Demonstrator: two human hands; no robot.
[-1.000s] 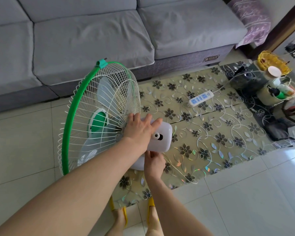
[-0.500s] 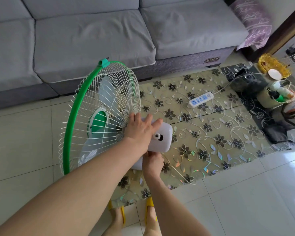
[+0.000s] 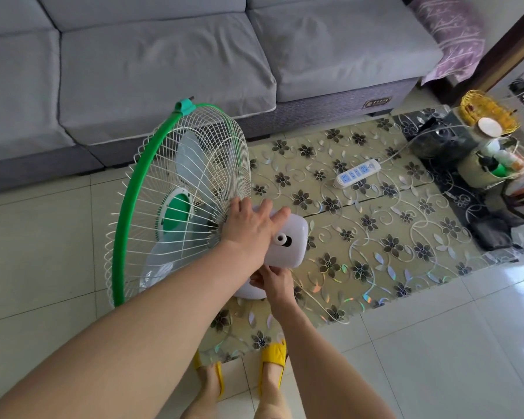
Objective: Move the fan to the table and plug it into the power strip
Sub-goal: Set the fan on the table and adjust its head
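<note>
Fan [image 3: 179, 207] in your two hands, one power strip [image 3: 358, 173] beyond them on the table [image 3: 375, 237].
Green rim, white cage; your left hand [image 3: 250, 225] clasps its motor housing, your right hand [image 3: 274, 281] grips beneath.

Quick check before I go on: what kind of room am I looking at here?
Most likely a home living room. A grey sofa runs along the far side, a low table with a floral glass top stands before it on pale floor tiles, and a white power strip lies on the table.

Green-rimmed fan [image 3: 176, 204] with white grille, dark-flowered gold table [image 3: 375, 237] beside it; the sofa [image 3: 164, 55] was grey.
</note>
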